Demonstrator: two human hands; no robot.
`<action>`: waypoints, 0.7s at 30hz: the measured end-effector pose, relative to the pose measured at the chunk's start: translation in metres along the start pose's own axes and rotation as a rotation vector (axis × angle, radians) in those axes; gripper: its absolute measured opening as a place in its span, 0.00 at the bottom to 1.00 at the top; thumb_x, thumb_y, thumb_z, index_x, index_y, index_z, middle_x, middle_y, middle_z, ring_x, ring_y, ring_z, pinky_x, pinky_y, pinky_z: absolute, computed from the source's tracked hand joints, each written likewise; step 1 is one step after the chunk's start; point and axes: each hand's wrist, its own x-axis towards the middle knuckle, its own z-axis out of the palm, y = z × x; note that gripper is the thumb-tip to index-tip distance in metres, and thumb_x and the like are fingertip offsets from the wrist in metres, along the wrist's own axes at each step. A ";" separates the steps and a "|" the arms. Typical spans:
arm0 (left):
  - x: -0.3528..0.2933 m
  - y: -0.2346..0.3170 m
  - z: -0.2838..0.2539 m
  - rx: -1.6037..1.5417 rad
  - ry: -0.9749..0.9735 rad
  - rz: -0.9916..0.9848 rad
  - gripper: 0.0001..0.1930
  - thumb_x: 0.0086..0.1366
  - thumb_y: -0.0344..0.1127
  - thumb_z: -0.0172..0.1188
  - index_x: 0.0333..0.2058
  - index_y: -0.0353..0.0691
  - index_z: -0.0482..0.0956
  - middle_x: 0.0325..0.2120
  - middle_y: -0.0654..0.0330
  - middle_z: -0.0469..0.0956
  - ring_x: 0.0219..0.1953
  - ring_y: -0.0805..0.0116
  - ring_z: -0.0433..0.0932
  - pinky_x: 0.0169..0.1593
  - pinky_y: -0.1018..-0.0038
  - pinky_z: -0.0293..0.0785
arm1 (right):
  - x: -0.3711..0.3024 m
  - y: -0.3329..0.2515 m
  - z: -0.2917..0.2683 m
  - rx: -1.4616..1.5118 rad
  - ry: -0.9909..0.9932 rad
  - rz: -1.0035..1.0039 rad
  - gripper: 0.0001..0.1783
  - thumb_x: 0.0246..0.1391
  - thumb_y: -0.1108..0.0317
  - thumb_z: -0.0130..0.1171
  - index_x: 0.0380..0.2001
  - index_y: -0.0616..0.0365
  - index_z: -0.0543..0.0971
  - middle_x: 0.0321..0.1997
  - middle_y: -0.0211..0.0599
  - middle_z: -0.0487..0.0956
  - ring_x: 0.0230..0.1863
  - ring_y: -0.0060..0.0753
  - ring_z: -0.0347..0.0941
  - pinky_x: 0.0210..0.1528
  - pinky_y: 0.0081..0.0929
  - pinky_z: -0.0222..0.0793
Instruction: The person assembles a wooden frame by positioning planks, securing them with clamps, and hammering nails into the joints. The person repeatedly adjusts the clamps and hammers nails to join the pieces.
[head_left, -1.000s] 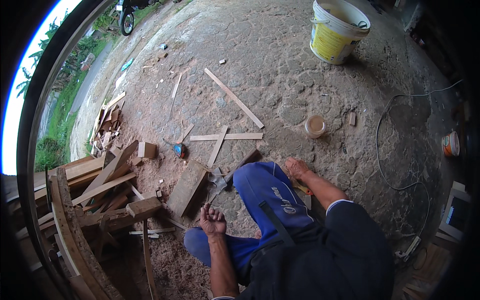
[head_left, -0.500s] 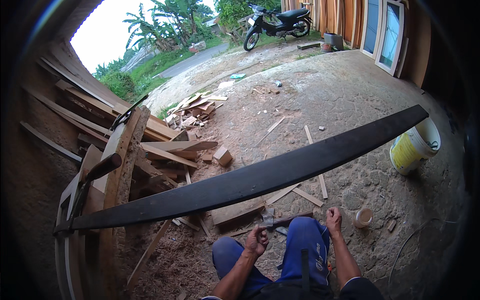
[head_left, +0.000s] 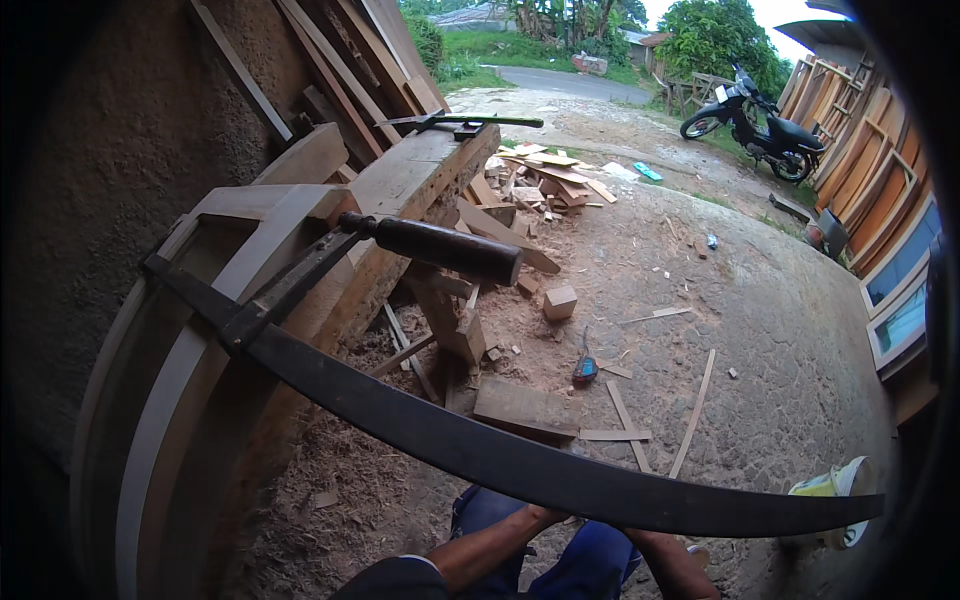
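A long dark clamp bar runs across the view, close to me. Its wooden handle and jaw sit at the left, against pale timber pieces on a thick wooden beam. Below the bar, my left hand shows only its wrist side, reaching in over my knees. My right hand is mostly behind the bar too, near my right knee. The fingers of both hands are hidden, so what they hold or touch cannot be seen. Another clamp grips the beam's far end.
Several offcuts are heaped beyond the beam. A timber block, thin strips and a small blue-and-black tool lie on the ground. A bucket stands at right. A motorbike is parked farther off.
My view has swung left and closer to the clamp, so the scene sits farther right. Both hands, earlier visible with curled fingers near my knees, are now largely covered by the bar.
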 end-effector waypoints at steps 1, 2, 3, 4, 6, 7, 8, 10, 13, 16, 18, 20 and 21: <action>-0.006 0.003 -0.004 0.029 -0.015 0.094 0.15 0.68 0.42 0.60 0.46 0.38 0.77 0.45 0.57 0.78 0.46 0.64 0.76 0.52 0.68 0.73 | 0.003 -0.014 -0.007 0.055 -0.046 0.066 0.17 0.50 0.63 0.61 0.45 0.48 0.80 0.37 0.41 0.80 0.43 0.43 0.79 0.43 0.41 0.76; -0.018 0.009 -0.004 -0.107 0.019 0.106 0.15 0.68 0.42 0.60 0.47 0.38 0.77 0.44 0.56 0.78 0.46 0.65 0.76 0.51 0.69 0.73 | 0.015 -0.026 -0.006 0.067 -0.125 0.116 0.17 0.51 0.64 0.61 0.45 0.48 0.80 0.37 0.41 0.80 0.43 0.42 0.79 0.42 0.41 0.76; -0.029 0.021 -0.003 -0.205 0.049 0.090 0.14 0.69 0.42 0.58 0.46 0.38 0.77 0.42 0.57 0.79 0.44 0.66 0.77 0.50 0.70 0.74 | 0.019 -0.040 -0.009 0.084 -0.159 0.170 0.16 0.52 0.64 0.61 0.46 0.49 0.80 0.37 0.41 0.80 0.42 0.43 0.79 0.42 0.41 0.76; -0.041 0.038 -0.002 -0.304 0.081 0.077 0.13 0.70 0.42 0.56 0.45 0.38 0.77 0.41 0.57 0.79 0.43 0.68 0.77 0.49 0.71 0.74 | 0.023 -0.054 -0.012 0.060 -0.189 0.179 0.16 0.53 0.65 0.61 0.46 0.50 0.79 0.37 0.41 0.80 0.41 0.44 0.79 0.42 0.42 0.75; -0.075 0.082 0.006 -0.514 0.186 0.035 0.14 0.74 0.43 0.51 0.41 0.39 0.78 0.36 0.58 0.81 0.38 0.70 0.80 0.46 0.72 0.78 | 0.024 -0.089 -0.008 0.151 -0.037 0.123 0.15 0.53 0.66 0.61 0.46 0.51 0.80 0.36 0.42 0.80 0.38 0.47 0.79 0.41 0.43 0.75; -0.097 0.106 0.013 -0.630 0.252 0.023 0.16 0.76 0.44 0.48 0.38 0.39 0.79 0.33 0.59 0.82 0.35 0.70 0.82 0.43 0.73 0.80 | 0.021 -0.108 -0.007 0.197 0.044 0.099 0.15 0.54 0.67 0.61 0.45 0.52 0.80 0.35 0.42 0.80 0.37 0.48 0.79 0.41 0.44 0.75; -0.118 0.131 0.020 -0.697 0.289 -0.047 0.14 0.76 0.42 0.49 0.41 0.40 0.79 0.36 0.60 0.81 0.38 0.72 0.81 0.45 0.73 0.78 | 0.019 -0.127 -0.004 0.097 0.023 0.082 0.15 0.53 0.68 0.62 0.46 0.53 0.79 0.37 0.44 0.81 0.40 0.50 0.79 0.43 0.43 0.74; -0.156 0.178 0.032 -0.835 0.336 -0.175 0.11 0.75 0.39 0.50 0.46 0.41 0.77 0.41 0.64 0.79 0.43 0.76 0.78 0.49 0.75 0.75 | 0.021 -0.164 0.001 -0.081 0.042 0.058 0.17 0.53 0.69 0.62 0.47 0.53 0.78 0.42 0.48 0.81 0.46 0.53 0.79 0.48 0.41 0.74; -0.209 0.236 0.041 -0.842 0.255 -0.094 0.11 0.75 0.39 0.50 0.47 0.41 0.77 0.40 0.64 0.79 0.43 0.75 0.79 0.48 0.76 0.76 | 0.017 -0.219 -0.016 0.237 0.033 0.235 0.12 0.57 0.69 0.60 0.45 0.54 0.79 0.37 0.45 0.81 0.39 0.53 0.80 0.42 0.43 0.75; -0.255 0.307 0.059 -0.467 0.442 -0.185 0.17 0.76 0.45 0.47 0.46 0.38 0.78 0.24 0.70 0.74 0.25 0.81 0.72 0.29 0.80 0.68 | 0.027 -0.274 -0.051 0.263 0.057 0.288 0.10 0.57 0.72 0.58 0.43 0.55 0.79 0.37 0.45 0.82 0.39 0.53 0.80 0.39 0.38 0.77; -0.280 0.363 0.078 -0.691 0.506 -0.247 0.21 0.77 0.49 0.46 0.48 0.36 0.78 0.13 0.77 0.60 0.13 0.86 0.57 0.16 0.82 0.48 | 0.037 -0.315 -0.075 0.320 0.119 0.274 0.09 0.59 0.76 0.56 0.43 0.57 0.78 0.35 0.43 0.83 0.33 0.44 0.81 0.35 0.33 0.77; -0.300 0.423 0.093 -0.514 0.543 -0.123 0.22 0.77 0.49 0.48 0.49 0.34 0.77 0.13 0.76 0.62 0.13 0.86 0.57 0.17 0.83 0.50 | 0.051 -0.355 -0.098 0.474 0.185 0.333 0.08 0.62 0.75 0.55 0.44 0.57 0.77 0.32 0.39 0.82 0.30 0.33 0.80 0.32 0.29 0.75; -0.306 0.452 0.098 -0.424 0.547 -0.062 0.22 0.76 0.50 0.48 0.50 0.34 0.77 0.13 0.76 0.63 0.13 0.86 0.57 0.18 0.83 0.50 | 0.059 -0.373 -0.110 0.550 0.252 0.334 0.07 0.64 0.75 0.55 0.44 0.58 0.77 0.31 0.37 0.82 0.28 0.28 0.79 0.30 0.27 0.74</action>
